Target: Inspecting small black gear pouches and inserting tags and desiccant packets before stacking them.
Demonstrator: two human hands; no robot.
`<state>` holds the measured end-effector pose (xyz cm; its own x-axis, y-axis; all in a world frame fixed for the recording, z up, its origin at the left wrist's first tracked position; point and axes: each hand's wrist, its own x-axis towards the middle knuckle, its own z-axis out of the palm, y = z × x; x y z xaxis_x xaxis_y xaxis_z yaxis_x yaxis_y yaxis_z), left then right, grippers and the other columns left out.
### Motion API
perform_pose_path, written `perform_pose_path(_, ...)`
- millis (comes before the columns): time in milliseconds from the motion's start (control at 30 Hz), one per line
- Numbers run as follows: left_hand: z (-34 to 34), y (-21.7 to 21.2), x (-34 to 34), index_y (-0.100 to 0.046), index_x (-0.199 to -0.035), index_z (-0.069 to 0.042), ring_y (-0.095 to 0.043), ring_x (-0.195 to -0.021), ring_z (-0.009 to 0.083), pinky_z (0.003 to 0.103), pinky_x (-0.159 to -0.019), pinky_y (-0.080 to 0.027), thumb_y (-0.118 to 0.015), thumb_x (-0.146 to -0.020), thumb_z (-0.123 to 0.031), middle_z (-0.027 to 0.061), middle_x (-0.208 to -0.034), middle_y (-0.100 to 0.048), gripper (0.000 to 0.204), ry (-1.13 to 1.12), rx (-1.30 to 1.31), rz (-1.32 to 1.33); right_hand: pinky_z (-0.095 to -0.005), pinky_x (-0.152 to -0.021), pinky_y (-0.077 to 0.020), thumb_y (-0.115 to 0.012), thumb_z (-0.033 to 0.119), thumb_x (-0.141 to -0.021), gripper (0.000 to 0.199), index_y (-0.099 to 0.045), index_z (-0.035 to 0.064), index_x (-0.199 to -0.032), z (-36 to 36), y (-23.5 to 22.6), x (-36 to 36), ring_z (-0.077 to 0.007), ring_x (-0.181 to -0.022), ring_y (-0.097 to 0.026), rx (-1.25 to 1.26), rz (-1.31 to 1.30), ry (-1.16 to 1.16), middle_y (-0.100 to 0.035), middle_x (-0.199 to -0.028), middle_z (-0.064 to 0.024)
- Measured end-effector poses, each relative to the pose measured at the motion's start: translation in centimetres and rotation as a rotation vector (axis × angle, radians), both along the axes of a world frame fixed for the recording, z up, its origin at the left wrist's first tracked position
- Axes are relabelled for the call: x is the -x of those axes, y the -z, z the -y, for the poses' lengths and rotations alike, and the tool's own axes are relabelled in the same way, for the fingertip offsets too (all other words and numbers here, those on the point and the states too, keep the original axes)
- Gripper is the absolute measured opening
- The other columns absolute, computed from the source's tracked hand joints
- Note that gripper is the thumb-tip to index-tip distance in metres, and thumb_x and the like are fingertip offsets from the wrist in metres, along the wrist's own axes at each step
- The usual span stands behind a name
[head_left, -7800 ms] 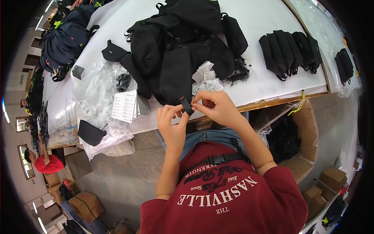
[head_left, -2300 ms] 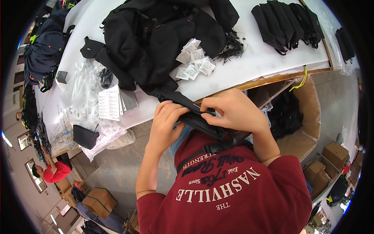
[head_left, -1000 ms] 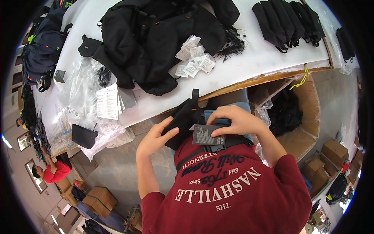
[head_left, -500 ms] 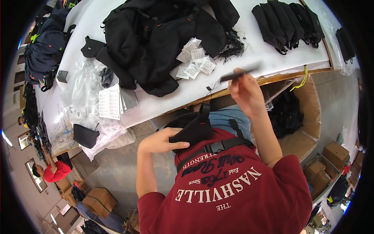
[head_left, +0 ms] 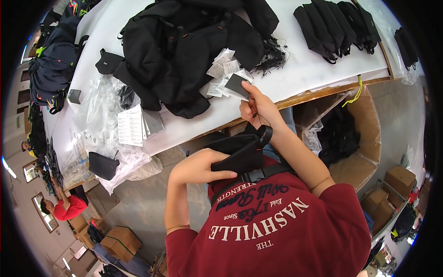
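Note:
At my waist my left hand [head_left: 198, 167] grips a black fabric pouch [head_left: 244, 153], its thumb along the near side and its fingers hidden behind the cloth. My right hand [head_left: 263, 107] is raised at the table edge and pinches a black hang tag [head_left: 237, 85]. A thin dark cord runs from this hand down toward the pouch. Just beyond the tag, white printed labels [head_left: 223, 62] lie fanned out against a heap of black fabric bags [head_left: 175, 55]. A bundle of black tag strings [head_left: 273, 57] lies to the right of the labels.
On the white table [head_left: 281, 83], plastic bags [head_left: 99, 111], printed cards [head_left: 130, 127] and a small black pouch [head_left: 103, 165] lie left. Folded black pouches [head_left: 325, 30] sit far right. An open carton [head_left: 364, 124] stands below the edge. A person in red [head_left: 69, 207] is at far left.
My right hand has moved left and toward me with the hang tag, which was blurred before. My left hand and the pouch have shifted slightly right.

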<state>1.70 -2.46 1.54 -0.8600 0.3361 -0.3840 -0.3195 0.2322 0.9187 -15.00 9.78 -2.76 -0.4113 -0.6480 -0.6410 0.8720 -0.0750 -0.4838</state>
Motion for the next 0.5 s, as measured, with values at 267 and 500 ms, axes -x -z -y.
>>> perform_pose_path(267, 0.4, -0.9, -0.4, -0.059, -0.099, 0.000, -0.056, -0.060, 0.0245, 0.030, -0.058, -0.044, -0.069, -0.081, -0.026, 0.0145, -0.073, -0.062, 0.033, -0.105, 0.097, 0.017, -0.0212, -0.038, -0.0205, -0.061, 0.033, -0.091, 0.036, -0.044, 0.0137, -0.065, -0.3, -1.0, 0.6, -0.0037, -0.037, -0.029, -0.023, -0.210, 0.069, -0.030, -0.044, 0.0070)
perform_pose_path(500, 1.9, -0.4, -1.6, -0.053, -0.099, -0.002, -0.054, -0.069, 0.0194, 0.029, -0.065, -0.043, -0.068, -0.081, -0.016, 0.0112, -0.079, -0.059, 0.027, -0.446, 0.148, 0.065, -0.0211, -0.041, -0.0178, -0.067, 0.028, -0.088, 0.031, -0.057, 0.0084, -0.066, -2.5, 0.7, 4.3, -0.0013, -0.041, -0.025, -0.085, -0.577, 0.249, -0.032, -0.046, 0.0093)
